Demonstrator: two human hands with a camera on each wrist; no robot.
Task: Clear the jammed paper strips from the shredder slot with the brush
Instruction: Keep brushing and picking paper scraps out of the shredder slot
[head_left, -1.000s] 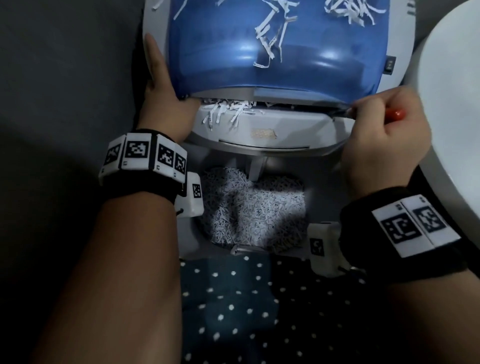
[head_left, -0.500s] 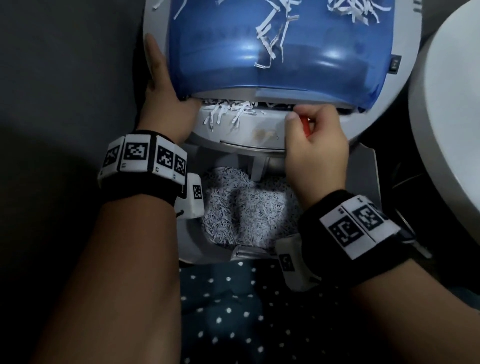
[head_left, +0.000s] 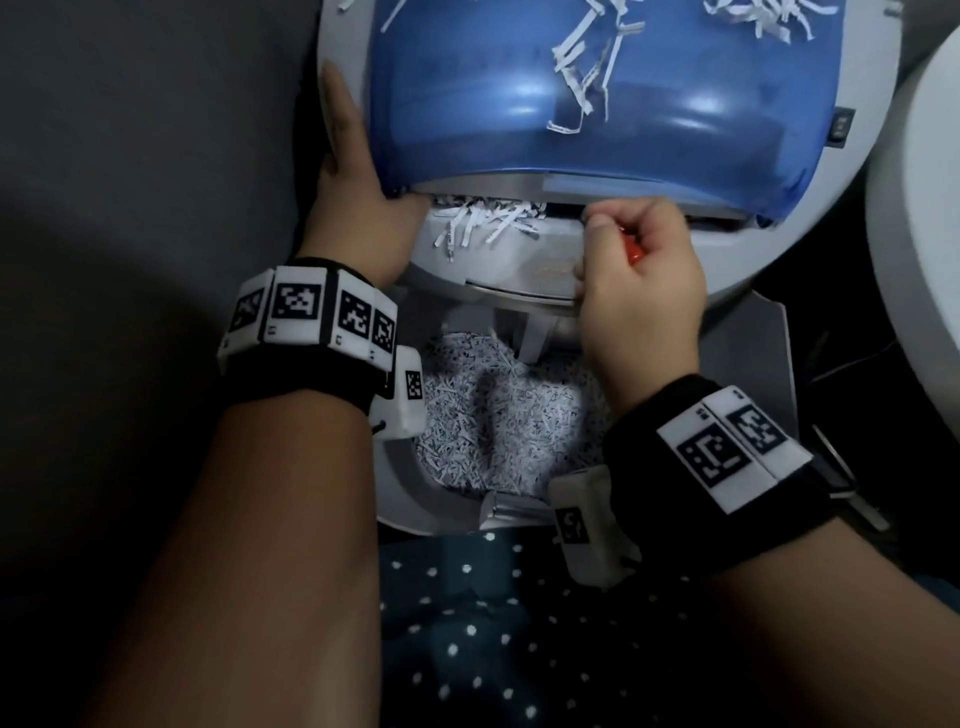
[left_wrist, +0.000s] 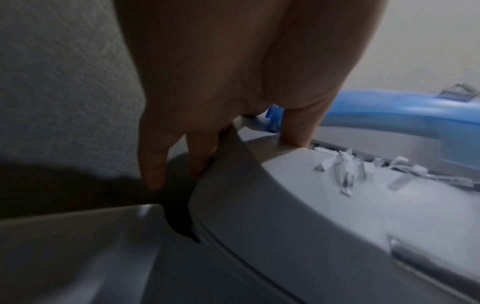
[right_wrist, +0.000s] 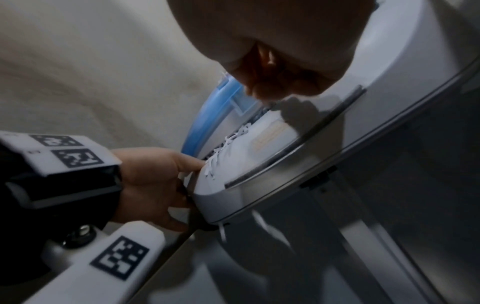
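The brush (head_left: 635, 253) is sitting in the right hand (head_left: 641, 291), only a bit of its orange handle showing between the curled fingers (head_left: 602, 224); its bristles are hidden, so whether they are touching the slot cannot be told. The fingers are closing tightly round that handle, knuckles bunching at the slot (head_left: 566, 210) of the shredder (head_left: 498, 270). Just to the left of those fingertips, jammed strips (head_left: 485, 223) are sticking out of the slot in a white tuft and drooping onto the grey lid below. Beyond the fingers, a blue cover (head_left: 597, 93) is arching over the shredder, with more loose strips (head_left: 587, 67) lying on it.

The left hand (head_left: 353, 208) is bracing the shredder's left edge: its fingers (left_wrist: 153, 164) are lying nearly straight down the side, with the thumb (left_wrist: 301, 127) pressing on the top rim by the strips. It is gripping nothing.

Below both wrists, a bin (head_left: 395, 483) is holding a heap of shreds (head_left: 498, 426). Nearer the person, dotted cloth (head_left: 493, 649) is showing. A white rounded surface (head_left: 924, 208) is lying to the right of the right hand.
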